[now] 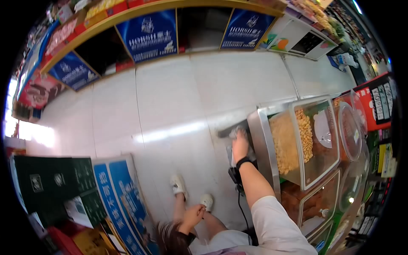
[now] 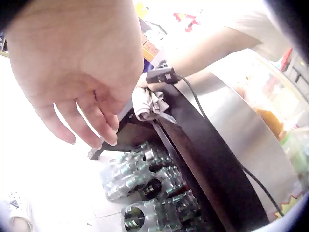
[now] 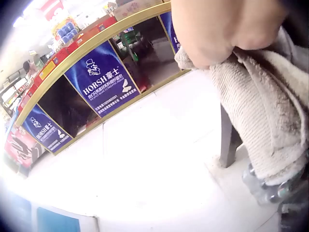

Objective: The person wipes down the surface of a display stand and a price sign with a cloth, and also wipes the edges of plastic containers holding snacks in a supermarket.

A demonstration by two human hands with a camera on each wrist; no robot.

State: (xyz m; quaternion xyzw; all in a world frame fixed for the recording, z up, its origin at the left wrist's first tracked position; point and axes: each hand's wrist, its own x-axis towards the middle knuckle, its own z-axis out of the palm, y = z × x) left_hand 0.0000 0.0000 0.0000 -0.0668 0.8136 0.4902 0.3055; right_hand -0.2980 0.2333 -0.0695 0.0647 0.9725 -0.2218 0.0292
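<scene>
In the right wrist view my right hand (image 3: 224, 29) grips a bunched, ribbed beige-grey cloth (image 3: 260, 111) that hangs down below the fingers. The head view has this right hand (image 1: 240, 146) reaching down at the dark frame (image 1: 227, 131) under a metal-edged display stand (image 1: 264, 144). The cloth (image 2: 147, 104) is against the frame's dark rail (image 2: 198, 130) in the left wrist view. My left hand (image 1: 193, 217) hangs in front of my legs. Its fingers are loosely bent with nothing in them, as the left wrist view of the hand (image 2: 79, 72) also shows.
Shrink-wrapped packs of bottles (image 2: 145, 179) stand on the floor beneath the stand. Clear-lidded bins (image 1: 314, 140) of nuts top it. A black cable (image 1: 241, 208) runs from my right wrist. Blue-panelled shelving (image 1: 146, 36) lies ahead; a blue-and-white box (image 1: 121, 199) stands left.
</scene>
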